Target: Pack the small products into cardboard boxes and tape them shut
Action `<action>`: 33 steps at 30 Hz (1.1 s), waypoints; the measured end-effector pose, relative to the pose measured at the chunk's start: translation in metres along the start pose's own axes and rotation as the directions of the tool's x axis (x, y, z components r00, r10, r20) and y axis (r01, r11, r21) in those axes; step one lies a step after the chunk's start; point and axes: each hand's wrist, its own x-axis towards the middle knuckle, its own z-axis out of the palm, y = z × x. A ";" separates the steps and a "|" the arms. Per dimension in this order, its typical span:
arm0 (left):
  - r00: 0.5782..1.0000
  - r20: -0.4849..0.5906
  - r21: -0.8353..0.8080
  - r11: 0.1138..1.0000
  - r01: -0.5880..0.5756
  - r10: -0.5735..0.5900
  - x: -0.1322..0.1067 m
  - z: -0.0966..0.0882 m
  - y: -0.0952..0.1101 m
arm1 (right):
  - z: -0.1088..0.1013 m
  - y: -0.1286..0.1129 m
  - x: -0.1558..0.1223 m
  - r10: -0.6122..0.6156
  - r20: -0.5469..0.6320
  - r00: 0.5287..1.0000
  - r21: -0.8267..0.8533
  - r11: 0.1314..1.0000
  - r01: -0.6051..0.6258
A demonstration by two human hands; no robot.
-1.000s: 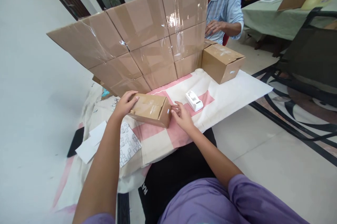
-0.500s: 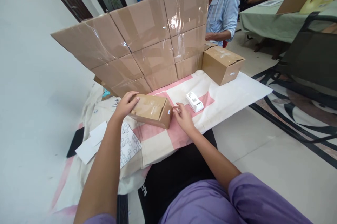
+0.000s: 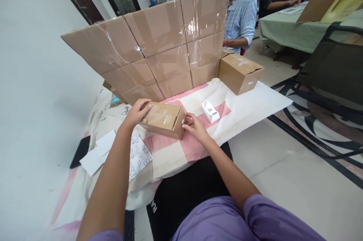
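Observation:
A taped cardboard box [image 3: 163, 115] lies on the pink and white cloth in front of me. My left hand [image 3: 139, 112] is wrapped over its left end, thumb on the top. At the right end, the fingers of my right hand [image 3: 195, 127] touch the side around a small white label [image 3: 183, 121], partly covered by them. The thumb and index finger are apart, and I see nothing held between them. To the right of this hand lies a small white device [image 3: 210, 111] with a grey window.
A tall taped cardboard panel [image 3: 167, 50] stands behind the box. Another cardboard box [image 3: 239, 71] sits at the back right. Paper sheets [image 3: 139, 154] lie on the left, one with drawn shapes. Beyond the panel is a person in a blue shirt [image 3: 241, 18]; a dark chair [image 3: 334, 59] stands right.
My right hand has moved slightly left and now touches the label on the box's end. My left hand stays on the box. The view has shifted a little.

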 end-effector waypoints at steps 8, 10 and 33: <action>1.000 0.008 -0.030 1.000 -0.010 0.010 -0.003 -0.001 0.002 | 0.001 0.003 0.001 0.025 -0.053 0.998 0.023 0.999 -0.024; 1.000 0.014 -0.038 0.999 -0.007 0.008 -0.002 -0.001 0.002 | 0.000 0.001 0.000 0.024 -0.020 0.999 0.021 1.000 -0.024; 0.998 0.065 -0.055 0.998 0.001 0.002 0.003 0.005 -0.010 | -0.005 -0.009 -0.009 -0.039 0.086 0.996 -0.115 0.992 0.048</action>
